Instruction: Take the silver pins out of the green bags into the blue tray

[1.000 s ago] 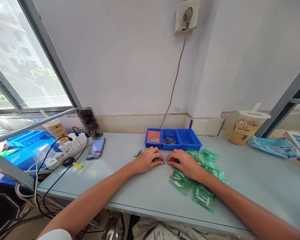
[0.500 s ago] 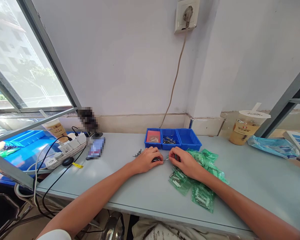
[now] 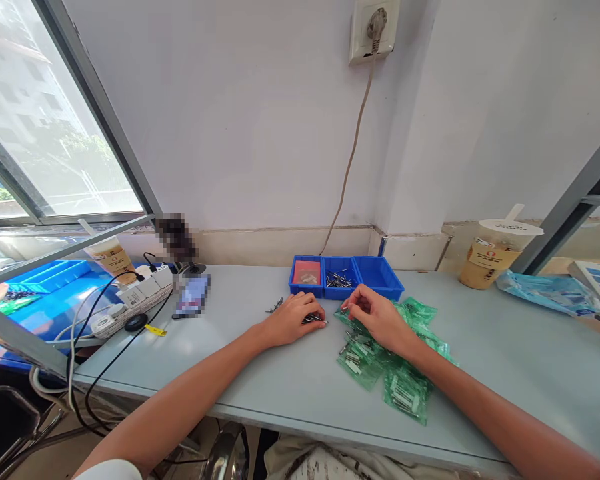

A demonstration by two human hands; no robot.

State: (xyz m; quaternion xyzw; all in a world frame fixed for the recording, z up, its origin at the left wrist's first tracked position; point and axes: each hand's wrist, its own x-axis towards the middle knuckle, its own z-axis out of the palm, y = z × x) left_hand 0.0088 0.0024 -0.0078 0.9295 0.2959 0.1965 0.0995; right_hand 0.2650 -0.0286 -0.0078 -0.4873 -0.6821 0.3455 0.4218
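My left hand [image 3: 296,320] lies curled on the table, its fingers closed around several small dark and silvery metal pins [image 3: 314,319] that stick out below the fingertips. A few more metal pins [image 3: 276,306] lie loose behind its wrist. My right hand [image 3: 375,319] hovers over green plastic packets [image 3: 363,367], thumb and fingers pinched together. Whatever is between those fingertips is too small to make out. The packets hold rows of slim metal pieces. Just beyond both hands stands a blue three-part tray [image 3: 380,283]; its middle part holds metal pins [image 3: 339,279].
The tray's left part holds a reddish piece [image 3: 307,272] with a small bag on it. A phone [image 3: 192,297], a power strip [image 3: 135,298] with cables and a black round object [image 3: 136,323] are at left. A drink cup [image 3: 497,257] and blue packet [image 3: 545,295] stand at right.
My right hand has moved a little to the right, away from my left hand and over the green packets. The left hand has stayed in place.
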